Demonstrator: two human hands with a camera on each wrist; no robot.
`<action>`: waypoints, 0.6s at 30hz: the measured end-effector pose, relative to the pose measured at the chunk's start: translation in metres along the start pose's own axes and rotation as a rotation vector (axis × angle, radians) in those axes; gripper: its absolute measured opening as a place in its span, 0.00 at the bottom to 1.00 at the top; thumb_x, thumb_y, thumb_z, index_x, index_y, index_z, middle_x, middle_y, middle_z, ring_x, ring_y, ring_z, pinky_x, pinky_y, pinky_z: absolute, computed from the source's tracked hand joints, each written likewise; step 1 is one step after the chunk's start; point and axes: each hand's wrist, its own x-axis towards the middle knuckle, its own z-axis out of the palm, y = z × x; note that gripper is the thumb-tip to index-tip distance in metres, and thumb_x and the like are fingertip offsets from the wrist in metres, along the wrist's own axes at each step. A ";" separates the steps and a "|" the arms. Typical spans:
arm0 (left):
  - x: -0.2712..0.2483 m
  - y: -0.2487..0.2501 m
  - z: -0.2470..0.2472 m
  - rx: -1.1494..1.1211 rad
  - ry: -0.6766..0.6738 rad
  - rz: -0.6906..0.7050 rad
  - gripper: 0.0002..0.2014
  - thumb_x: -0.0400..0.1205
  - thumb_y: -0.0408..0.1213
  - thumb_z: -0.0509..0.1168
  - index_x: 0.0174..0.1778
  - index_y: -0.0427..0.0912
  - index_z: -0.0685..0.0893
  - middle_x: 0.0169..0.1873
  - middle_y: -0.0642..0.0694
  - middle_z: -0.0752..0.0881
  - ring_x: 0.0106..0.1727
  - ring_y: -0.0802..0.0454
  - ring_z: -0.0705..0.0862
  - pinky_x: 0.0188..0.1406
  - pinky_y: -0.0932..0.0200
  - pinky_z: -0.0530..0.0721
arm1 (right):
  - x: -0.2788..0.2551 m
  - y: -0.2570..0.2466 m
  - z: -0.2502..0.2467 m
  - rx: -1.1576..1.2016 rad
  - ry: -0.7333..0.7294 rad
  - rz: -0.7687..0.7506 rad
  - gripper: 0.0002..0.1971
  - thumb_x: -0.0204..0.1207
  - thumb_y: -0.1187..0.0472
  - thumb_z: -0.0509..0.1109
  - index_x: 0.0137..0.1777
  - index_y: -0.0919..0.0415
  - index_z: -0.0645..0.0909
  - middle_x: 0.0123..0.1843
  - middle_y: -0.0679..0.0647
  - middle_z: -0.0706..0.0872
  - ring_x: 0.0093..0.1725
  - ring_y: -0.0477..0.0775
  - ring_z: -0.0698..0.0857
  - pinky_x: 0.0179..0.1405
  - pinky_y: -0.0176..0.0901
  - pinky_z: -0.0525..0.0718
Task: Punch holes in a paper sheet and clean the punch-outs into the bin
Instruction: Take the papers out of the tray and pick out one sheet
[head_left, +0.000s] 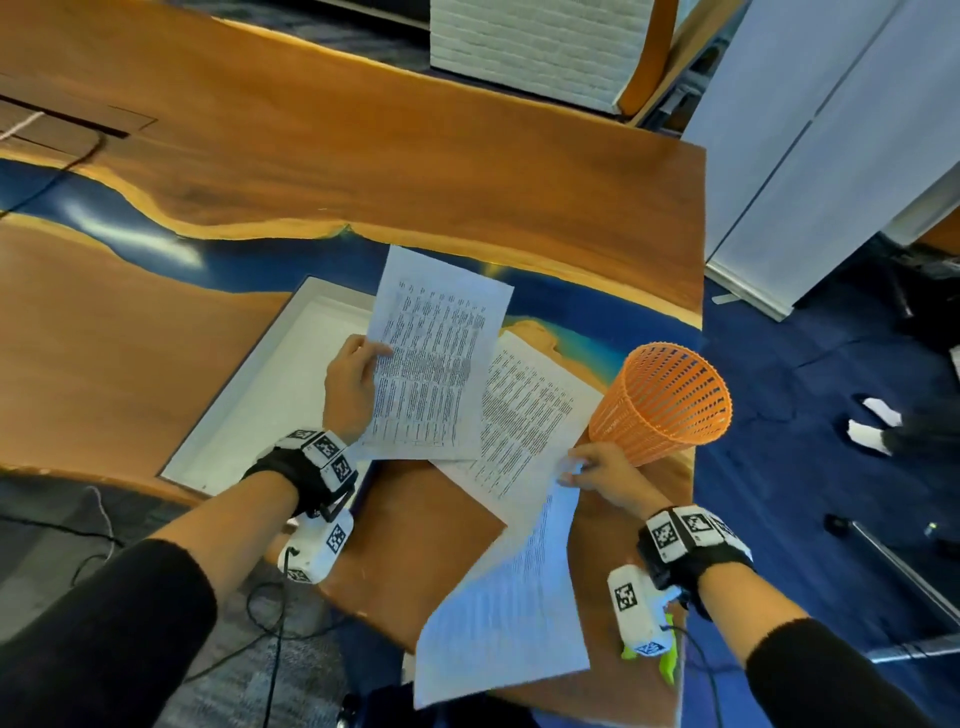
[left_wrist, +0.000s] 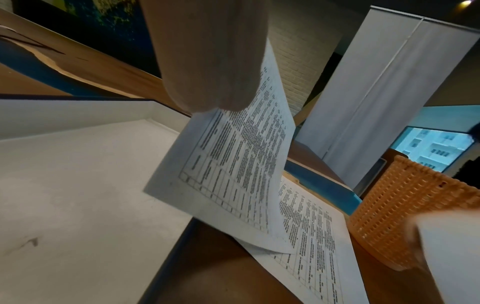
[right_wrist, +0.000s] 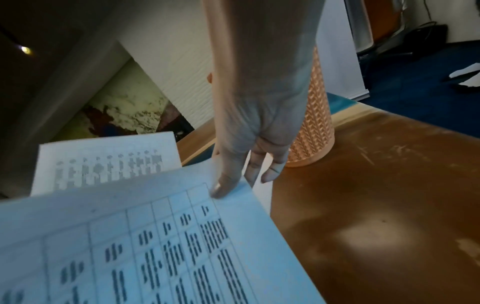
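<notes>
— White printed sheet (head_left: 436, 358): which grip has it?
— Left hand (head_left: 349, 387) pinches its left edge, over the white tray (head_left: 244, 395). Right hand (head_left: 597, 470) pinches a second sheet (head_left: 506, 608), long axis toward the person, orange bin (head_left: 662, 402) just beyond. No punch visible.

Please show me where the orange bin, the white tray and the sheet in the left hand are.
orange bin (head_left: 665, 410): head view, on its slatted side wall.
white tray (head_left: 249, 384): head view, on its bare floor.
sheet in the left hand (head_left: 431, 353): head view, on its printed middle.
</notes>
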 end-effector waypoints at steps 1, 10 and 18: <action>-0.001 0.000 0.000 -0.017 -0.021 -0.003 0.11 0.80 0.18 0.58 0.48 0.31 0.86 0.46 0.36 0.82 0.44 0.44 0.82 0.41 0.66 0.77 | 0.002 -0.003 -0.001 0.058 0.064 0.022 0.04 0.72 0.70 0.74 0.39 0.66 0.83 0.24 0.52 0.80 0.22 0.36 0.75 0.26 0.23 0.70; -0.017 0.036 0.006 -0.405 -0.271 -0.198 0.24 0.78 0.55 0.59 0.47 0.37 0.87 0.41 0.50 0.80 0.45 0.56 0.83 0.44 0.68 0.79 | 0.035 -0.043 0.008 0.526 0.528 0.124 0.07 0.78 0.65 0.69 0.54 0.66 0.80 0.46 0.60 0.88 0.46 0.61 0.87 0.45 0.55 0.86; -0.006 0.057 0.008 -0.315 -0.283 -0.025 0.10 0.79 0.31 0.70 0.54 0.30 0.84 0.41 0.49 0.81 0.41 0.69 0.82 0.39 0.75 0.79 | 0.044 -0.065 0.009 0.633 0.594 0.085 0.17 0.75 0.64 0.73 0.62 0.65 0.75 0.60 0.62 0.84 0.56 0.58 0.85 0.56 0.57 0.83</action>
